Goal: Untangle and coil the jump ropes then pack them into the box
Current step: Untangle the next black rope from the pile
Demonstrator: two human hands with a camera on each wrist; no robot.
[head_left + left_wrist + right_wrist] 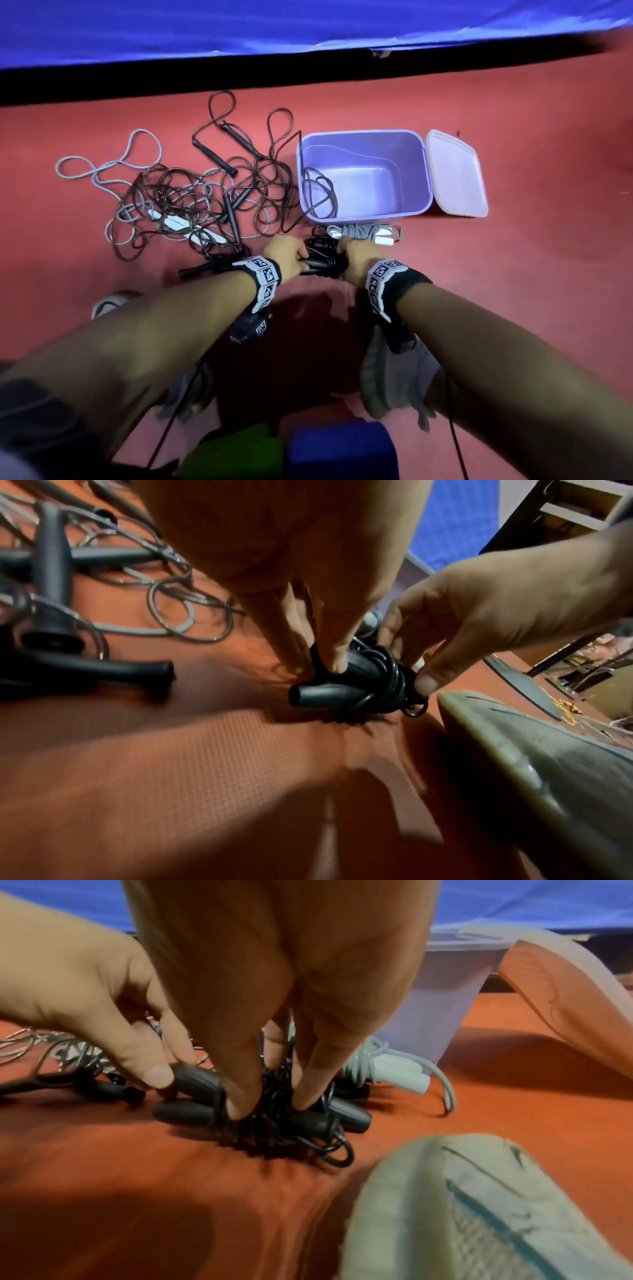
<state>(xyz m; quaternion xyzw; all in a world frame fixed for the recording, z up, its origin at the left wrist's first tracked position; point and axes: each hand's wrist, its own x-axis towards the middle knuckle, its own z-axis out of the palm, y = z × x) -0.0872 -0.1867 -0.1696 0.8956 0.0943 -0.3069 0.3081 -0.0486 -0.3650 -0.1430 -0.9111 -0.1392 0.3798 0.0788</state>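
The person crouches over a red floor (513, 274), both hands meeting on a black coiled rope (322, 260) that rests on the floor just in front of the purple box (363, 212). The left hand (287, 255) curls its fingers round the two black handles at one end, pinning them together so the windings cannot slip off. The right hand (356, 258) pinches the wrapped cord in the middle with thumb and fingertips (240, 1110), probably to tuck or snug the last loop (a loose end (337, 1153) curls out beside the bundle).

A grey coiled rope (363, 231), already bundled, lies between this one and the box wall, handy for packing. To the left, well apart, the tangle (191, 202) of dark and grey ropes waits. One dark cord (320, 193) hangs over the box rim into it. The lid (455, 174) leans against the box's right side, leaving the opening free.
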